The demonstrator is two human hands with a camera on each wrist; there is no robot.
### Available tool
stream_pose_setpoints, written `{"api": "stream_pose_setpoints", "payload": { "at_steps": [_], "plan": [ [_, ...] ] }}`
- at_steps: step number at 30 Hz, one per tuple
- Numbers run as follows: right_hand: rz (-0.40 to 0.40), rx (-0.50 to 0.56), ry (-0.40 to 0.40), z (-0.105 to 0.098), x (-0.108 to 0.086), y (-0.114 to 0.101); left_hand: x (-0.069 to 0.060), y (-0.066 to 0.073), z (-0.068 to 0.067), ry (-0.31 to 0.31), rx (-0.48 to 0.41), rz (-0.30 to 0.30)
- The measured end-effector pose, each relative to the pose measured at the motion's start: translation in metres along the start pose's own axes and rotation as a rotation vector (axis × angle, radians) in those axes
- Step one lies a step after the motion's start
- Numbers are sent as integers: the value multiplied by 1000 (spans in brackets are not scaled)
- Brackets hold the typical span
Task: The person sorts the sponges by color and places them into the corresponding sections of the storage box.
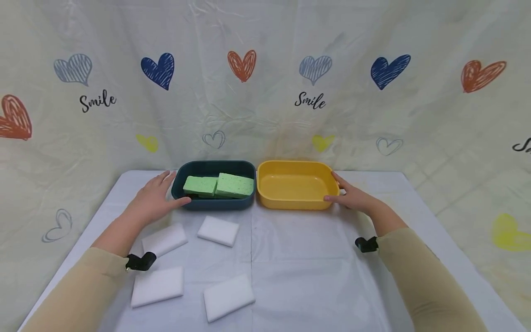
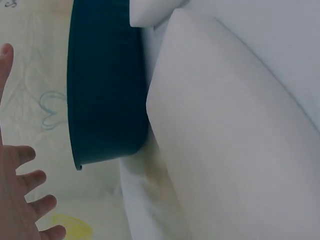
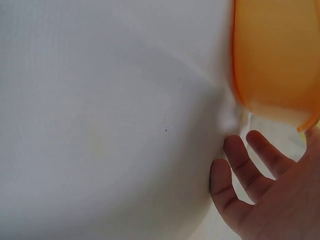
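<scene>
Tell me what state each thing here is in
Teal container: upright, uncovered, partly filled
Green sponges: inside the teal container
Yellow container: upright, uncovered, inner floor showing
White pads: four, lying flat
Left hand: fingers spread beside the teal container
Right hand: fingers apart at the yellow container's end
Tablecloth: spread, creased
Backdrop: hanging, wrinkled

Teal box (image 2: 105, 85) incomplete at the left wrist view's top edge, yellow box (image 3: 275, 55) at the right wrist view's.

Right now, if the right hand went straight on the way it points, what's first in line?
Likely the yellow bin, at its right end. The right hand is so close there that I can't tell whether it touches.
</scene>
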State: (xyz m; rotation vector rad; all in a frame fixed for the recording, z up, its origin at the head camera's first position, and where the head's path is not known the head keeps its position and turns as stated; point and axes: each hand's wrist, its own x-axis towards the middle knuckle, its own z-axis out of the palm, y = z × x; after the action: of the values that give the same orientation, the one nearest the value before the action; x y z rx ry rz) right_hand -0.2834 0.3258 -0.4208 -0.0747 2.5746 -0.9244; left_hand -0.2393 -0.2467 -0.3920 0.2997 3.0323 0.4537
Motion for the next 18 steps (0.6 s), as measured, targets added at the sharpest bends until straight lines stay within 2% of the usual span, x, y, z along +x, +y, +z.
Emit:
{"api": "stream_pose_setpoints", "payload": {
  "at_steps": [6, 10, 14, 18],
  "plan": [
    [19, 10, 6, 0, 3, 1, -26, 8, -4, 33, 4, 127],
    [15, 21, 1, 1, 4, 3, -40, 13, 4, 10, 8, 227],
    [2, 26, -5, 2, 4, 4, -45, 18, 15, -34, 29, 302],
    [10, 13, 4, 1, 4, 4, -42, 22, 24, -80, 73, 341]
  ]
}}
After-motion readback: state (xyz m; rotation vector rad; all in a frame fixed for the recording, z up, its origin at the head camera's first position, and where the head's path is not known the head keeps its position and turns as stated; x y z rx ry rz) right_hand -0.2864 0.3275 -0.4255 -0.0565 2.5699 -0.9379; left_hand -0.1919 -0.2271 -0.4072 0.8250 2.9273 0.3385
